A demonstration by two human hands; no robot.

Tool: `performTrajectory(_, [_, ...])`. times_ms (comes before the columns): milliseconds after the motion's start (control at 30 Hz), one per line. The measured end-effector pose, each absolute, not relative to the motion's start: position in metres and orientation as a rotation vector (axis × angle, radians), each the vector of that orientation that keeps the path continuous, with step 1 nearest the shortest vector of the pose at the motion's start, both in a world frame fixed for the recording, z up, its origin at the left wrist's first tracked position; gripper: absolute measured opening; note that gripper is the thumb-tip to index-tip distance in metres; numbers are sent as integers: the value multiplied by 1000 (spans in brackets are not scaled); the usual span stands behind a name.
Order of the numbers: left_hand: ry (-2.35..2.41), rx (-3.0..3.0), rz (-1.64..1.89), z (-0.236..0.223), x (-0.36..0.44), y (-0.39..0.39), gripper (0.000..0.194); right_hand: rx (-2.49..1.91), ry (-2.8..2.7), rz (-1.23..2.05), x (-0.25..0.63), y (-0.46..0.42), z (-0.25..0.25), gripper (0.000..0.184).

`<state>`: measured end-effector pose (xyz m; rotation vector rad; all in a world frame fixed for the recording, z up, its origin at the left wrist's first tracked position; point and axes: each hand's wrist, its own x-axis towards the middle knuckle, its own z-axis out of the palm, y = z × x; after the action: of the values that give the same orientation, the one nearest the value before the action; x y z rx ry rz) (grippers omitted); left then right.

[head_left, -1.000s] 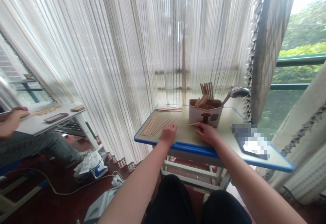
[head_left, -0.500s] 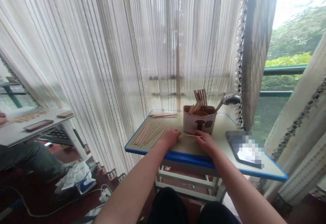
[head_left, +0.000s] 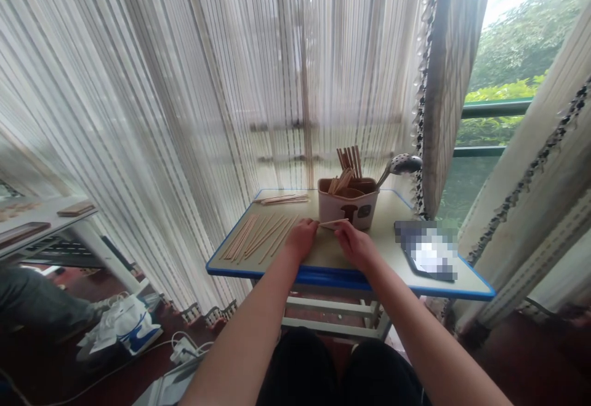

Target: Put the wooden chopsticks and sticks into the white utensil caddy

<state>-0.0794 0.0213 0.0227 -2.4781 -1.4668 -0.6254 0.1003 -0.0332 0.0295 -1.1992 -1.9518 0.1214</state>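
Between my two hands a thin wooden chopstick (head_left: 331,222) is held crosswise, tilting up slightly at its right end. Whether it is one stick or a pair, I cannot tell. My left hand (head_left: 302,238) pinches the left end, low over the table. My right hand (head_left: 353,243) closes on the other end, just in front of a white utensil holder (head_left: 332,210) with a brown rim. Chopsticks (head_left: 351,161) and a slotted ladle (head_left: 405,163) stand in the holder. Left of my left hand, several loose chopsticks (head_left: 258,237) lie spread on the table.
The small table (head_left: 332,255) has a blue edge. Another bunch of chopsticks (head_left: 284,199) lies at its back left. A dark flat object (head_left: 429,255), partly blurred out, rests on the right. Striped curtains (head_left: 221,117) hang behind. A person's leg (head_left: 41,301) shows at far left.
My view has turned a little to the right, so everything sits further left. The chopstick's right end has risen with my right hand; both hands still hold it.
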Motion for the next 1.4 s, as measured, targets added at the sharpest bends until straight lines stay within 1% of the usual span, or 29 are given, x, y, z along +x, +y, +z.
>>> performTrajectory(200, [-1421,-2501,-631,26,-77,15,33,-1241,-1787,195,104,-29,26,32])
performTrajectory(433, [-1473,-2454,-642,22,-78,18,40,-1229,-1412,191,111,-34,31,36])
performTrajectory(567, [-1483,-2458,-620,23,-77,14,45,-1118,-1484,400,107,-25,26,37])
performTrajectory(667, [-1426,-2460,-653,25,-76,11,42,-1072,-1455,571,104,-21,23,40])
performTrajectory(733, [-1419,-2443,-679,25,-75,11,41,-1084,-1427,628,103,-21,23,41])
performTrajectory(900, [-1458,-2366,-709,21,-77,13,41,-1133,-1402,703,106,-21,23,44])
performTrajectory(1067, [-1427,-2325,-811,21,-76,13,36,-1010,-1083,677,112,-13,23,44])
performTrajectory(1200, [-1397,-2312,-883,22,-75,12,31,-903,-1014,727,115,-11,24,39])
performTrajectory(1400, [-1418,-2301,-841,23,-74,10,25,-886,-951,922,111,-10,25,36])
